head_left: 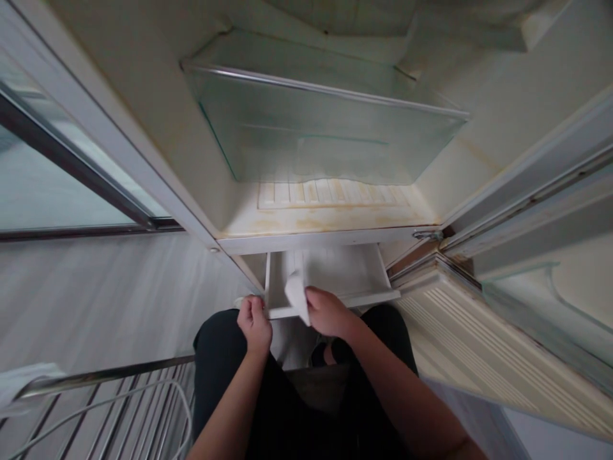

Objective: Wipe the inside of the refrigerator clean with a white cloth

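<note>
My left hand (255,323) is closed at the front left corner of a white pull-out drawer (342,271), its fingers curled against the edge. The drawer is slid partway out of the bottom of an old refrigerator. In my right hand (328,312) is a folded white cloth or tissue (297,295), gripped over the drawer's front edge. Part of the cloth hides the drawer's rim. The fingers of the right hand are partly hidden behind it.
Above the drawer, a glass shelf (325,140) leans over the stained refrigerator floor (306,220). The open lower door (479,345) stands at the right. A metal rack (129,396) with a pale cable is at lower left, near a window (62,172).
</note>
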A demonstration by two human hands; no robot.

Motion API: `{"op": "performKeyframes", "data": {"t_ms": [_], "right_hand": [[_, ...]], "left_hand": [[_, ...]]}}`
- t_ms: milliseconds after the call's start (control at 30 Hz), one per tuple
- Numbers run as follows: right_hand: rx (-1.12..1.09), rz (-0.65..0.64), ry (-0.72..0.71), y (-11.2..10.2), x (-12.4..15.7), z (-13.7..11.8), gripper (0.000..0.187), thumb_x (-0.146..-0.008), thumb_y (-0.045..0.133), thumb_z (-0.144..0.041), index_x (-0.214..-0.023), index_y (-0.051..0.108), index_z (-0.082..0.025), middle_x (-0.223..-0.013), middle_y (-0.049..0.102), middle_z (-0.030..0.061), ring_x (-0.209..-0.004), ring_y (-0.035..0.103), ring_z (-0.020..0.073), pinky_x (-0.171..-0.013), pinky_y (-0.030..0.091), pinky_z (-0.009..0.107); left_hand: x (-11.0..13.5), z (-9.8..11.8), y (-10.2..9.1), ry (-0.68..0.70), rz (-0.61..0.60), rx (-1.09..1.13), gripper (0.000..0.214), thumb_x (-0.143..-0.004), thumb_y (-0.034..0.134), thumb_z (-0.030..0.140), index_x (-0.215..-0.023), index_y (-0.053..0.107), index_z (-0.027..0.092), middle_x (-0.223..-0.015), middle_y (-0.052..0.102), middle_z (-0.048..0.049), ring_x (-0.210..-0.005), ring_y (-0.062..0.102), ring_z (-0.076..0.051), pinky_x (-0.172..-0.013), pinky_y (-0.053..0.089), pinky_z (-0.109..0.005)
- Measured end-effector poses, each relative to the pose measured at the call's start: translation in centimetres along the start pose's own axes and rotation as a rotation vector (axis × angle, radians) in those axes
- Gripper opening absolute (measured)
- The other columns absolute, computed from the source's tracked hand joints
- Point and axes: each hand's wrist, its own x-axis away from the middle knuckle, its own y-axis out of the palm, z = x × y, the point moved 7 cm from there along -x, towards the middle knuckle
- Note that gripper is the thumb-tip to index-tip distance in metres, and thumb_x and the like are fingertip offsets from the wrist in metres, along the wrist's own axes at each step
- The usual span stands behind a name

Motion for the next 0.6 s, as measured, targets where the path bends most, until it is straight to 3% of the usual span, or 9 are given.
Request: {"op": "performKeyframes", "data": {"t_ms": [133, 233, 333, 433, 600], "right_hand": [[0.209, -0.422, -0.134, 4.3, -5.1, -4.0, 0.031, -0.101, 0.045, -0.025, -0.108, 0.072, -0.011, -0.115, 0.073, 0.0186, -0.097, 0.068, 0.0272, -0.08, 0.048, 0.033], [0.087, -0.59, -0.141, 5.8, -7.9, -4.4, 0.024, -0.098, 0.05, -0.015, -0.096, 0.072, -0.004, -0.105, 0.074, 0.017, -0.085, 0.065, 0.0192, -0.071, 0.045, 0.026], [-0.113, -0.637, -0.039, 6.8, -9.3, -2.4, 0.025, -0.098, 0.049, -0.014, -0.092, 0.071, -0.004, -0.092, 0.073, 0.0097, -0.073, 0.059, 0.0135, -0.065, 0.046, 0.022], [-0.201, -0.662, 0.004, 7.7, -9.0, -0.3, 0.026, -0.098, 0.047, -0.015, -0.094, 0.071, -0.006, -0.088, 0.071, 0.0059, -0.067, 0.056, 0.0111, -0.062, 0.047, 0.021], [-0.147, -0.663, 0.043, 8.5, -8.6, 2.0, 0.015, -0.089, 0.059, -0.01, -0.086, 0.073, -0.008, -0.08, 0.069, 0.0022, -0.064, 0.055, 0.0105, -0.066, 0.047, 0.021]], "left_hand": [[0.0, -0.2, 0.4, 0.03, 0.01, 0.024, 0.038, -0.099, 0.048, 0.046, -0.069, 0.05, 0.021, -0.066, 0.046, 0.0025, -0.064, 0.043, -0.014, -0.065, 0.036, -0.028], [0.0, -0.2, 0.1, 0.057, 0.002, 0.008, 0.035, -0.098, 0.048, 0.042, -0.07, 0.051, 0.021, -0.066, 0.047, 0.0026, -0.064, 0.043, -0.014, -0.065, 0.036, -0.028], [0.1, -0.2, -0.4, 0.058, 0.024, -0.029, 0.035, -0.099, 0.048, 0.042, -0.07, 0.052, 0.021, -0.066, 0.049, 0.0023, -0.064, 0.045, -0.015, -0.064, 0.036, -0.028], [0.5, -0.1, -0.8, 0.047, 0.034, -0.047, 0.039, -0.1, 0.047, 0.043, -0.069, 0.054, 0.021, -0.065, 0.05, 0.002, -0.063, 0.044, -0.015, -0.064, 0.036, -0.028], [1.2, 0.1, -0.4, 0.046, 0.003, -0.035, 0.043, -0.1, 0.045, 0.051, -0.07, 0.055, 0.021, -0.066, 0.05, 0.0009, -0.066, 0.046, -0.016, -0.066, 0.038, -0.029]]}}
